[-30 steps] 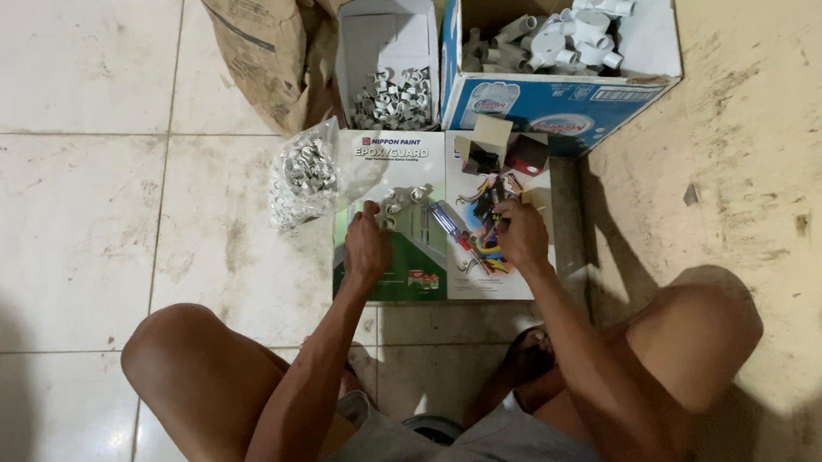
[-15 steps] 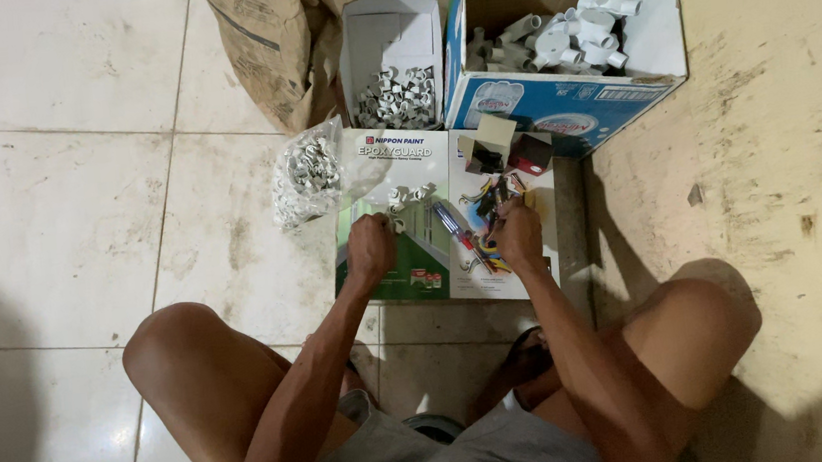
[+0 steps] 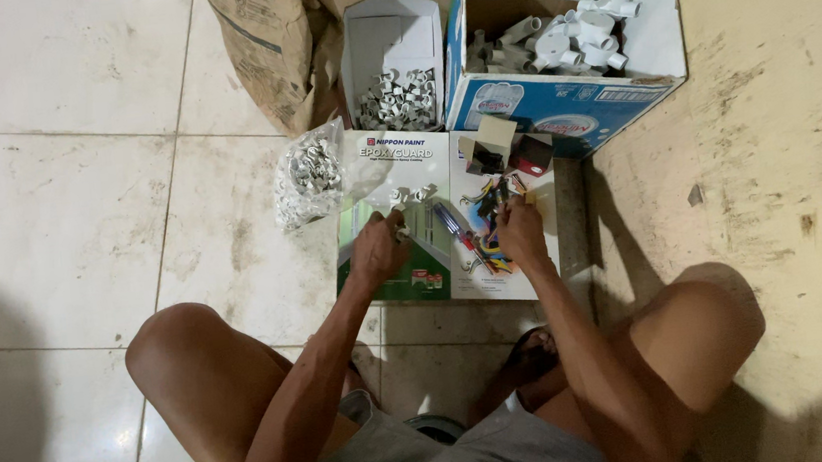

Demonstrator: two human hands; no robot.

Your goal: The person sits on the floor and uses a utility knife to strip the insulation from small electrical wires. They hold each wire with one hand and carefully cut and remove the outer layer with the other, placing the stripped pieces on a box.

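Floor: pale tiles on the left, stained bare concrete on the right; person sits low, knees spread, working on a printed cardboard sheet (image 3: 395,167) laid flat on the floor.
Left hand (image 3: 376,251): resting on the sheet, fingers curled down over small white clips (image 3: 410,196); whether it actually holds one, cannot tell.
Right hand (image 3: 519,228): fingers bunched over a tangle of coloured small parts (image 3: 486,216); grip hidden by the knuckles, cannot tell.
Key relation: loose clips lie just ahead of the left fingers, away from the body; left hand is the nearer one.
White open box (image 3: 390,37): holds a heap of the same white clips.
Blue carton (image 3: 561,116): white pipe fittings (image 3: 572,30) piled inside.
Clear bag (image 3: 307,176): left of sheet, full of silvery small parts.
Brown sack (image 3: 262,34): behind the bag, contents hidden.
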